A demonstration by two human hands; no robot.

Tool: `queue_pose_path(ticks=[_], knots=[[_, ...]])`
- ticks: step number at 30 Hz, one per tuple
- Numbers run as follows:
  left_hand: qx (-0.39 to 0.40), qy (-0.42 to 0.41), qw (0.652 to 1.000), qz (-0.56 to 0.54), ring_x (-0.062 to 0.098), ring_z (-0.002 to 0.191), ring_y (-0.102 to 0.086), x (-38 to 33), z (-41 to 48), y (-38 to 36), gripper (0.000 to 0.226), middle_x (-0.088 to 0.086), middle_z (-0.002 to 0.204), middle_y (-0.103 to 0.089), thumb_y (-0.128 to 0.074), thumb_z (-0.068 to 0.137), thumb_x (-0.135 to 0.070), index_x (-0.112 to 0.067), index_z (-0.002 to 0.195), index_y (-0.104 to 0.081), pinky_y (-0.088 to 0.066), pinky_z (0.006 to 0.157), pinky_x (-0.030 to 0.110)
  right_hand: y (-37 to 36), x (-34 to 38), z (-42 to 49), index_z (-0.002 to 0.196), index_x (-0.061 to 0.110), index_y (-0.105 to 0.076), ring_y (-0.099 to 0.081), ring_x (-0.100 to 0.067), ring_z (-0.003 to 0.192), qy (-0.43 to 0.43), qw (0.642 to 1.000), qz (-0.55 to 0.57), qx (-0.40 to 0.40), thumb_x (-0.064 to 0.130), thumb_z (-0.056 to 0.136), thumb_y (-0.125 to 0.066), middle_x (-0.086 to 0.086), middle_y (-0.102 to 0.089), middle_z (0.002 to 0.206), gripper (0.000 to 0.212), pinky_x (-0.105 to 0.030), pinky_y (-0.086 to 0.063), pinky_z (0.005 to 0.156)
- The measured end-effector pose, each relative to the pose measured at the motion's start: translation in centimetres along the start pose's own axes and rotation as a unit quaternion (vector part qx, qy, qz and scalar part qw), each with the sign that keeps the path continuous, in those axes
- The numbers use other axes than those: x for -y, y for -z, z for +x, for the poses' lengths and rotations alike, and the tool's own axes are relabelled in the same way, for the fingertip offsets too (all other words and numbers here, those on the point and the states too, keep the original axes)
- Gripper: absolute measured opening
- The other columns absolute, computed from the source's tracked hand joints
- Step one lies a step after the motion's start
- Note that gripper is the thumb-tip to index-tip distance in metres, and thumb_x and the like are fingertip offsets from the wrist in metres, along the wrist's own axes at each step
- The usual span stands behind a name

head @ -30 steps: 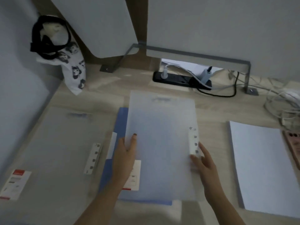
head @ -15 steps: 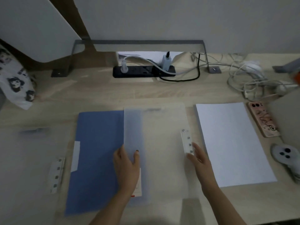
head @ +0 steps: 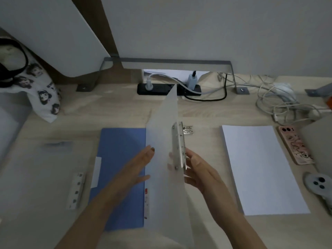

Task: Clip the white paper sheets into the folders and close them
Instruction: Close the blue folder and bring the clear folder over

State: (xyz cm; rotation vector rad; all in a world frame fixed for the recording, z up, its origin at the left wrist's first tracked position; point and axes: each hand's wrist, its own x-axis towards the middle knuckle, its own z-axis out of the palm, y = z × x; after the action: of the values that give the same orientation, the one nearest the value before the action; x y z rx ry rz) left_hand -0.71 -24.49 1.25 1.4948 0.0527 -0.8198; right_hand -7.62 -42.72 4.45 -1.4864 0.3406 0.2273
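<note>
Frosted translucent plastic folder cover (head: 162, 133) stands raised mid-tabletop; right hand (head: 201, 172) fingers pinch its clip edge, left hand (head: 133, 169) spread flat (steadying). Swing fully open; white paper stack (head: 258, 168) waits toward right edge.

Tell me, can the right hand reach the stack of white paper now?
Probably yes. The white paper stack lies flat just right of the right hand, with bare desk between them. But that hand is holding the translucent folder cover up, so it must release first.
</note>
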Motion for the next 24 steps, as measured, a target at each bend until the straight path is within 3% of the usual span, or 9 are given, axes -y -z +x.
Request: queue_pose_path(ticks=[2, 6, 9, 13, 17, 18, 20, 22, 24], knots=[[0.005, -0.035, 0.999, 0.004, -0.008, 0.121, -0.044, -1.4, -1.1, 0.5, 0.083, -0.027, 0.133, -0.043, -0.059, 0.034, -0.089, -0.059, 0.110, -0.042, -0.051, 0.089, 0.022, -2.2, 0.2, 0.5, 0.128, 0.041, -0.048, -0.058, 0.002, 0.111, 0.016, 0.998, -0.030, 0.054, 0.039, 0.091, -0.045, 0.021, -0.061, 0.124, 0.037, -0.017, -0.046, 0.096], [-0.027, -0.078, 0.996, 0.027, -0.004, 0.104, -0.061, -3.2, -3.5, 2.1, 0.072, -0.020, 0.111, -0.067, -0.066, 0.048, -0.077, -0.044, 0.111, -0.057, -0.053, 0.075, 0.015, -6.1, -0.8, 2.1, 0.113, 0.058, -0.043, -0.051, 0.019, 0.107, -0.002, 0.983, -0.088, 0.159, 0.028, 0.094, -0.046, 0.046, -0.054, 0.109, 0.036, 0.001, -0.038, 0.084], [-0.121, -0.086, 0.988, 0.043, 0.011, 0.099, -0.066, -3.6, -4.8, 4.0, 0.033, -0.007, 0.106, -0.071, -0.069, 0.073, -0.044, -0.032, 0.104, -0.064, -0.054, 0.080, 0.023, -7.4, -3.0, 3.7, 0.119, 0.060, -0.040, -0.043, 0.014, 0.121, -0.005, 0.970, -0.137, 0.201, 0.034, 0.093, -0.048, 0.038, -0.042, 0.131, 0.038, -0.007, -0.035, 0.097], [-0.179, -0.078, 0.980, 0.027, 0.012, 0.102, -0.066, -2.4, -6.2, 7.4, 0.022, -0.001, 0.108, -0.072, -0.059, 0.083, -0.027, -0.024, 0.103, -0.068, -0.052, 0.092, 0.039, -7.6, -6.4, 6.4, 0.128, 0.055, -0.035, -0.022, 0.001, 0.138, -0.019, 0.949, -0.240, 0.203, 0.041, 0.090, -0.051, 0.020, -0.027, 0.149, 0.043, -0.026, -0.022, 0.113], [-0.239, -0.083, 0.967, 0.028, -0.009, 0.081, -0.066, -0.5, -6.7, 10.2, 0.019, -0.008, 0.090, -0.072, -0.050, 0.091, -0.013, -0.015, 0.104, -0.065, -0.050, 0.060, 0.006, -7.0, -9.8, 8.9, 0.133, 0.040, -0.040, -0.020, -0.019, 0.143, -0.017, 0.919, -0.372, 0.126, 0.043, 0.087, -0.055, -0.007, -0.018, 0.155, 0.048, -0.038, -0.024, 0.114], [-0.250, -0.075, 0.965, 0.024, -0.008, 0.082, -0.066, 0.2, -6.8, 11.2, 0.018, -0.010, 0.087, -0.073, -0.051, 0.091, -0.014, -0.016, 0.103, -0.065, -0.051, 0.061, 0.008, -6.8, -10.7, 9.3, 0.138, 0.032, -0.037, -0.020, -0.023, 0.143, -0.002, 0.897, -0.428, 0.109, 0.057, 0.083, -0.047, -0.011, -0.018, 0.155, 0.061, -0.036, -0.021, 0.115], [-0.261, -0.051, 0.964, 0.030, 0.008, 0.096, -0.068, 1.8, -6.6, 13.0, 0.017, -0.005, 0.095, -0.075, -0.057, 0.089, -0.024, -0.019, 0.103, -0.067, -0.057, 0.080, 0.031, -6.2, -12.1, 9.7, 0.143, 0.031, -0.027, -0.011, -0.026, 0.145, 0.022, 0.852, -0.514, 0.092, 0.082, 0.064, -0.018, -0.010, -0.011, 0.157, 0.094, -0.039, -0.013, 0.116], [-0.280, -0.023, 0.959, 0.027, 0.019, 0.099, -0.068, 3.7, -6.2, 14.8, 0.019, 0.002, 0.099, -0.074, -0.057, 0.089, -0.029, -0.018, 0.100, -0.067, -0.054, 0.087, 0.046, -5.8, -13.3, 9.6, 0.145, 0.036, -0.010, 0.004, -0.024, 0.146, 0.029, 0.805, -0.584, 0.096, 0.077, 0.059, -0.002, -0.005, 0.002, 0.158, 0.096, -0.042, -0.002, 0.116], [-0.298, 0.008, 0.955, -0.001, 0.022, 0.095, -0.069, 5.5, -5.6, 16.0, 0.019, 0.009, 0.099, -0.073, -0.053, 0.091, -0.026, -0.015, 0.097, -0.067, -0.058, 0.078, 0.039, -5.6, -14.2, 9.3, 0.144, 0.033, 0.004, 0.013, -0.022, 0.144, 0.061, 0.781, -0.615, 0.089, 0.079, 0.062, 0.006, -0.003, 0.009, 0.158, 0.094, -0.041, 0.004, 0.116]])
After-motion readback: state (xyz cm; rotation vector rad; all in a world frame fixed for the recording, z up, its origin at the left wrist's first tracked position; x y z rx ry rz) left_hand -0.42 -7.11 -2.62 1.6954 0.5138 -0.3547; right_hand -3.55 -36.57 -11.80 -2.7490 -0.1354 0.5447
